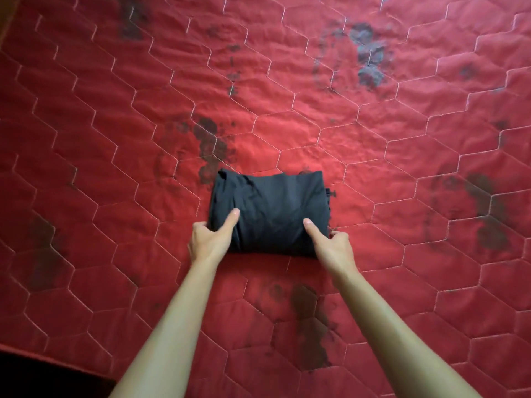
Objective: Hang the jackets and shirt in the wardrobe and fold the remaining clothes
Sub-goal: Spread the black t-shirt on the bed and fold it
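While the black garment (pixel 270 208) lies folded into 1 compact bundle, my left hand (pixel 208 239) pinches its near-left corner, thumb on top, fingers curled at the edge. My right hand (pixel 333 245) grips the near-right corner likewise. Underneath: red quilted bedspread (pixel 402 139), dark-stained.

your left forearm (pixel 166 326) and your right forearm (pixel 379 326) bare along all their visible length, slim wrists, your left hand (pixel 209 242) and your right hand (pixel 334 248) bare, thumbnails short, rounded and plain
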`<control>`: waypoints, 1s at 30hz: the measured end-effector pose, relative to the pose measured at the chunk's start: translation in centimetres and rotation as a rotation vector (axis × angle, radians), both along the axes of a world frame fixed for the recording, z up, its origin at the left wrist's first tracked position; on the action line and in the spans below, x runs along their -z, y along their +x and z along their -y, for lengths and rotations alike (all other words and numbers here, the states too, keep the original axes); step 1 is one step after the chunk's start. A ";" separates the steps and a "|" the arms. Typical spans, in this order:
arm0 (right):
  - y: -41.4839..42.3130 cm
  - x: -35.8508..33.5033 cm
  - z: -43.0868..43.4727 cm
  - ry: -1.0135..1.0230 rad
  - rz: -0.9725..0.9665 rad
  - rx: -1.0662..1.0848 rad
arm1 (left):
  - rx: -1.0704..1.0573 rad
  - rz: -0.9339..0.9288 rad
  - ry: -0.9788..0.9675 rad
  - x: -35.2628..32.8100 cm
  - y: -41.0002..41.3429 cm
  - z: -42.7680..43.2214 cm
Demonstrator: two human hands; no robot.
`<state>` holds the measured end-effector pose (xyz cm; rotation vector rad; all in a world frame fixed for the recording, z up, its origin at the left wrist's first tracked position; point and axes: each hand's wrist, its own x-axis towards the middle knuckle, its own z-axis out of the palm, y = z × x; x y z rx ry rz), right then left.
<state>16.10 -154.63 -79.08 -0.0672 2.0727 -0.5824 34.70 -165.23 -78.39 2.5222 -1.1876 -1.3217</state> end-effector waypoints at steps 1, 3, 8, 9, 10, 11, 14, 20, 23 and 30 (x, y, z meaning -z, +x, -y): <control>-0.2 0.9 -0.4 -0.015 0.038 0.019 | -0.003 -0.015 0.020 0.6 0.3 -0.6; -0.6 1.5 -0.9 -0.060 0.163 0.090 | -0.030 -0.021 0.032 1.9 1.2 -1.5; -0.1 -2.3 -0.8 -0.184 0.387 0.105 | -0.495 -0.291 0.242 -0.2 0.2 -3.7; 0.3 -3.4 -0.8 -0.217 0.412 0.112 | -0.597 -0.473 0.354 -1.4 -0.7 -4.6; 0.8 -4.6 -0.6 -0.249 0.439 0.116 | -0.691 -0.658 0.447 -2.5 -1.7 -5.4; 1.3 -6.1 -0.5 -0.287 0.453 0.104 | -0.750 -0.825 0.492 -3.7 -2.7 -6.2; 2.1 -11.3 0.0 -0.401 0.422 -0.032 | -0.760 -1.157 0.362 -7.4 -5.0 -7.1; -0.3 -23.3 -1.4 -0.687 0.377 -0.011 | -0.742 -1.280 0.125 -17.3 -5.0 -5.3; -0.5 -29.5 -3.1 -0.797 0.410 0.021 | -0.664 -1.354 0.021 -24.1 -3.0 -4.8; 0.3 -46.2 -5.8 -0.936 0.496 -0.060 | -0.284 -1.445 -0.270 -42.5 1.8 -6.5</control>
